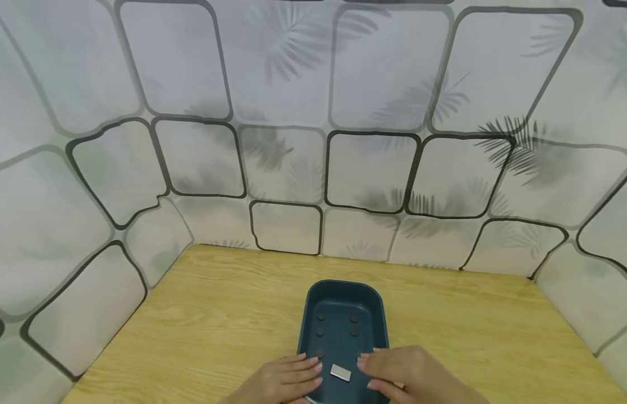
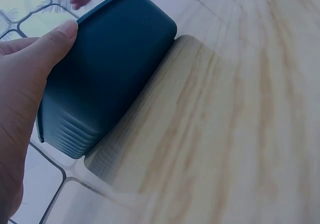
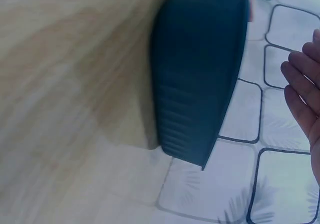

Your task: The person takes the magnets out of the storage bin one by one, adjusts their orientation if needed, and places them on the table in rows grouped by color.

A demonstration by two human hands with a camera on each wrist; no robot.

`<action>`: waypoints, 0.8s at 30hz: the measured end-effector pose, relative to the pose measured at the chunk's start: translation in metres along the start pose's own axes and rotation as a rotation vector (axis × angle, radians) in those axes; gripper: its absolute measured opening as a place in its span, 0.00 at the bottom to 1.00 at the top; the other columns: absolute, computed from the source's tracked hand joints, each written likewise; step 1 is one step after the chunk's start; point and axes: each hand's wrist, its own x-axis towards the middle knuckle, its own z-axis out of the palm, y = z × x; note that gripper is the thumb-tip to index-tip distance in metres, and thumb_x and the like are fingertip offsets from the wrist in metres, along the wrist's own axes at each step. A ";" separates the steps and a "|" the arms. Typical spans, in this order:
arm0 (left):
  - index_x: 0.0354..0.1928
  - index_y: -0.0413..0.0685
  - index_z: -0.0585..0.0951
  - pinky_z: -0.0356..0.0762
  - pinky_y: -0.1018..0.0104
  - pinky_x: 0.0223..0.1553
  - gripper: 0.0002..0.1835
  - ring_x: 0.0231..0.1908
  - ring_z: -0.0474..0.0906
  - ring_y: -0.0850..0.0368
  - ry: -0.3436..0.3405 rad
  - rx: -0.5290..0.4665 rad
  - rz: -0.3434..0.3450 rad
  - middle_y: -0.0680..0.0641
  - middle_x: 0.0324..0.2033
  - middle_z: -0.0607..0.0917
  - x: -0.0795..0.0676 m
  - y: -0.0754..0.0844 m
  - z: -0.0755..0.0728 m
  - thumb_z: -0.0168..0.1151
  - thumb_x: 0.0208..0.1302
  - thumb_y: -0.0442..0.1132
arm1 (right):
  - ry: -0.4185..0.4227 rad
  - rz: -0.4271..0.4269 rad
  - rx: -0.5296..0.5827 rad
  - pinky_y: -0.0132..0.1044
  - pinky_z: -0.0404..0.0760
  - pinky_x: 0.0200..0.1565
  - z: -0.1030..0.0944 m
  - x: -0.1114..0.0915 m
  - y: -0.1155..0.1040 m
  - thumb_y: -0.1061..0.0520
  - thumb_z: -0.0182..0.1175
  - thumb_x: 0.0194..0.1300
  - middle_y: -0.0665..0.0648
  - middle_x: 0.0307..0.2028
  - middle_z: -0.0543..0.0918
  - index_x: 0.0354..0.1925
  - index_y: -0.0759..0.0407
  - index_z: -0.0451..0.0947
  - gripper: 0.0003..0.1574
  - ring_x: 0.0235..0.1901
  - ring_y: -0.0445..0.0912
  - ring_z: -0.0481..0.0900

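A dark blue rectangular tray (image 1: 343, 292) with rounded corners sits lengthwise on the wooden table. On its floor lie several dark round discs (image 1: 354, 318) in two columns. Nearer the hands is a small silver rectangular block (image 1: 341, 372), slightly tilted. My left hand (image 1: 280, 379) holds the tray's left side, its fingers across the rim and the thumb (image 2: 60, 37) against the rim outside. Over the tray's right edge hovers my right hand (image 1: 411, 373), fingertips pointing inward beside the silver block. The right wrist view shows that hand's fingers (image 3: 302, 84) extended, apart from the tray wall, holding nothing.
The pale wooden table (image 1: 222, 314) surrounds the tray. White cloth walls (image 1: 288, 163) with dark outlined squares and leaf prints rise behind the table and on both sides. Ridges (image 3: 175, 114) mark the outer end of the tray.
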 end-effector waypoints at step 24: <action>0.50 0.31 0.80 0.71 0.60 0.59 0.20 0.52 0.80 0.47 0.081 -0.057 -0.063 0.36 0.50 0.81 0.001 0.004 0.005 0.55 0.68 0.43 | -0.039 1.213 0.421 0.42 0.83 0.32 -0.010 0.066 0.040 0.51 0.66 0.58 0.53 0.31 0.85 0.43 0.62 0.82 0.19 0.27 0.46 0.82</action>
